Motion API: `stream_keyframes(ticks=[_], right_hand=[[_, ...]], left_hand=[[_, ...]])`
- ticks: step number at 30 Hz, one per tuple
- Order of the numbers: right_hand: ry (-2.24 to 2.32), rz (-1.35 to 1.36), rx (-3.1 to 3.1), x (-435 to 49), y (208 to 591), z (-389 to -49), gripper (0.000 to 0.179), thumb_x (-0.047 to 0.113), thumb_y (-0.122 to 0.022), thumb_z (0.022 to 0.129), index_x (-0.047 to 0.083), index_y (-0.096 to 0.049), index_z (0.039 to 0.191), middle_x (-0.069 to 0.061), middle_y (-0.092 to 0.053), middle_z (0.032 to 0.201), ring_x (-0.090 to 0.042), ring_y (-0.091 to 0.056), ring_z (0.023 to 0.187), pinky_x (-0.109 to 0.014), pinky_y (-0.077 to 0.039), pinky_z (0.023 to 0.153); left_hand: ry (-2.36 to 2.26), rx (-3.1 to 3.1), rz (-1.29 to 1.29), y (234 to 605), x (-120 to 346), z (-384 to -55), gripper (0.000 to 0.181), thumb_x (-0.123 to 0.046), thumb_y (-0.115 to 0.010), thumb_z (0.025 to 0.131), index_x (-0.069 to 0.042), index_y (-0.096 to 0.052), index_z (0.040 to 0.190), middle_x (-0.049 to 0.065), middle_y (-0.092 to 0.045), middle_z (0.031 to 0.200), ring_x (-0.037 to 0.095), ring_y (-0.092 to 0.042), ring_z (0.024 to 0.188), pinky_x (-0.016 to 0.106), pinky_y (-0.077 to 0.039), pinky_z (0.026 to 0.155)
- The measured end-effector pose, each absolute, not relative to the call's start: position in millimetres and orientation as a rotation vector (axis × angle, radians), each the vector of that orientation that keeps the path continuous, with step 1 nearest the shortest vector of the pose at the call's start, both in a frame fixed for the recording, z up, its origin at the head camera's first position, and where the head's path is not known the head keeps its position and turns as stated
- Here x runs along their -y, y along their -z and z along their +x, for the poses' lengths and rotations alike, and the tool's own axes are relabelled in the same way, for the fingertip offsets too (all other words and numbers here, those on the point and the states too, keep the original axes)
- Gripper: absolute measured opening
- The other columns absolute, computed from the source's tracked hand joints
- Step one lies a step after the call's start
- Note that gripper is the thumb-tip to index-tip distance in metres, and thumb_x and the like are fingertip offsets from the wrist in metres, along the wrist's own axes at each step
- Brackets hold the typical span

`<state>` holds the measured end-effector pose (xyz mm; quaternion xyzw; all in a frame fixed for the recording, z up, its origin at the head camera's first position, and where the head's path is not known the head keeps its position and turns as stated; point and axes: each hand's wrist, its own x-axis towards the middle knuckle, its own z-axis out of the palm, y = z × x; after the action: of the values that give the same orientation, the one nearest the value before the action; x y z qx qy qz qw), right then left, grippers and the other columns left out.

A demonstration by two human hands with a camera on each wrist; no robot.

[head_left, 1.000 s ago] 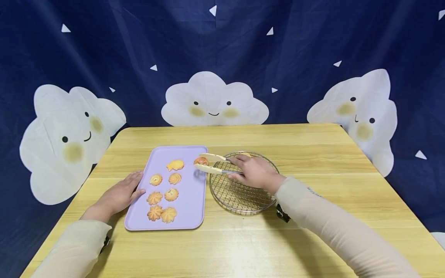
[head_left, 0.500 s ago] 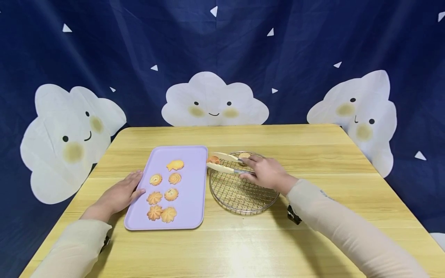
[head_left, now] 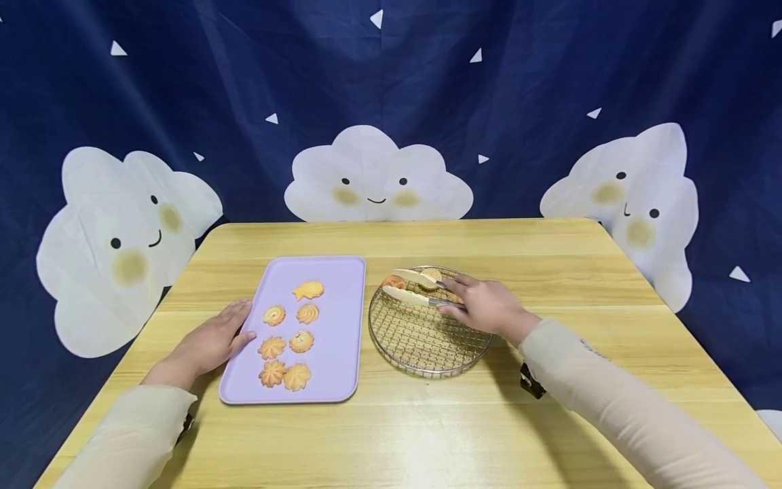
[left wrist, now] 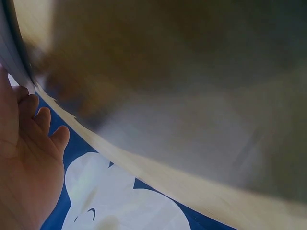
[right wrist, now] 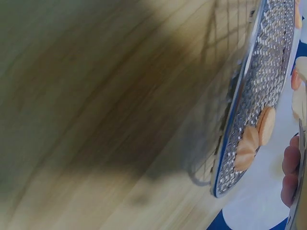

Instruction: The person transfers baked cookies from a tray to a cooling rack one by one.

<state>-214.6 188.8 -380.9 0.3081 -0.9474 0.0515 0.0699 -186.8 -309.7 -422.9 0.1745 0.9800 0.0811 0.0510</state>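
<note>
My left hand rests at the left edge of a lilac tray, thumb over the rim and fingers alongside it. In the left wrist view its fingers lie relaxed against the tray's edge. My right hand grips tongs with cream-coloured tips. Between those tips is a reddish-brown cookie, over the far left part of a round wire rack. A round cookie lies on the rack behind the tongs. The right wrist view shows a fluted cookie touching a round sandwich-like cookie.
Several golden cookies sit on the tray, including a fish-shaped cookie and a swirled cookie. Tray and rack stand side by side on a wooden table. Behind the table hangs a dark blue curtain with smiling clouds.
My right hand has moved right with the tongs, carrying the reddish-brown cookie from the tray's right edge to over the rack. The left hand has stayed in place.
</note>
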Motion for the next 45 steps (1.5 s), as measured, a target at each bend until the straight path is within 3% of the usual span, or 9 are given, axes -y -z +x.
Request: stream_keyframes(ticks=[13, 31, 39, 45], right_hand=[[-0.12, 0.901, 2.862, -195.5, 386.9, -216.3, 0.062, 0.046, -0.059, 0.092, 0.003, -0.052, 0.136, -0.023, -0.055, 0.128, -0.034, -0.068, 0.081, -0.041, -0.057, 0.06], [-0.118, 0.877, 2.909, -195.6, 388.3, -217.8, 0.068, 0.051, -0.056, 0.092, 0.0, -0.049, 0.137, -0.025, -0.052, 0.131, -0.038, -0.066, 0.09, -0.042, -0.057, 0.064], [-0.156, 0.82, 2.945, -194.8, 385.5, -217.4, 0.076, 0.056, -0.055, 0.09, 0.0, -0.044, 0.14, -0.027, -0.049, 0.133, -0.035, -0.066, 0.078, -0.041, -0.056, 0.06], [-0.205, 0.787, 2.984, -189.8, 382.3, -216.6, 0.082, 0.061, -0.054, 0.088, 0.002, -0.041, 0.143, -0.026, -0.046, 0.137, -0.038, -0.064, 0.089, -0.044, -0.056, 0.066]], left_hand=[[-0.255, -2.97, 0.524, 423.6, 310.8, -187.8, 0.07, -0.039, -0.045, 0.101, 0.011, -0.024, 0.145, 0.03, -0.024, 0.149, 0.046, -0.02, 0.136, 0.057, -0.021, 0.109], [-0.267, -2.964, 0.505, 424.5, 311.3, -188.3, 0.071, -0.042, -0.043, 0.1, 0.01, -0.024, 0.145, 0.028, -0.023, 0.15, 0.045, -0.02, 0.137, 0.057, -0.021, 0.109], [-0.267, -2.968, 0.513, 424.8, 311.9, -187.9, 0.071, -0.04, -0.045, 0.1, 0.011, -0.025, 0.145, 0.029, -0.024, 0.15, 0.046, -0.02, 0.137, 0.057, -0.021, 0.109], [-0.258, -2.965, 0.513, 425.4, 311.8, -188.2, 0.071, -0.041, -0.043, 0.101, 0.01, -0.024, 0.145, 0.028, -0.023, 0.15, 0.046, -0.02, 0.137, 0.057, -0.021, 0.109]])
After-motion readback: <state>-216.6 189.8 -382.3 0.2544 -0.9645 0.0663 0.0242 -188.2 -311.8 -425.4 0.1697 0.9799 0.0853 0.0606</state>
